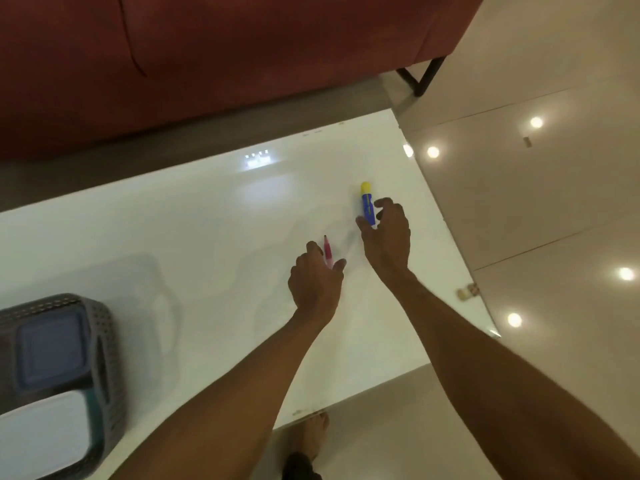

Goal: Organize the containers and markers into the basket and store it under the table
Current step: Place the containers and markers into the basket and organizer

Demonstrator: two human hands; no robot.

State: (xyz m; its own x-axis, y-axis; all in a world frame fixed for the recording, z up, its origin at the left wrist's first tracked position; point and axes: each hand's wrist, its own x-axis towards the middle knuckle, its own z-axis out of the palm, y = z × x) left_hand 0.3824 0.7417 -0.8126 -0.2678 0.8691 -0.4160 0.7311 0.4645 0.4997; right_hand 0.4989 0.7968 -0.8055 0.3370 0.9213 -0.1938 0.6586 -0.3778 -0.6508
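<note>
A pink marker (pixel 327 250) lies on the white table (pixel 194 244), and my left hand (pixel 317 282) pinches its near end between thumb and forefinger. A blue marker with a yellow cap (pixel 367 204) lies further right. My right hand (pixel 388 240) curls around its near end, thumb touching the tip, fingers still slightly apart from the barrel. At the lower left stands a grey perforated basket (pixel 104 341). It holds a container with a blue-grey lid (pixel 52 348) and one with a white lid (pixel 41 434).
A dark red sofa (pixel 207 57) with a black metal leg (pixel 426 77) runs along the table's far side. Glossy beige floor tiles (pixel 536 220) lie to the right. My bare foot (pixel 311 438) shows below the table's near edge. A small object (pixel 467 292) sits on the floor by the right edge.
</note>
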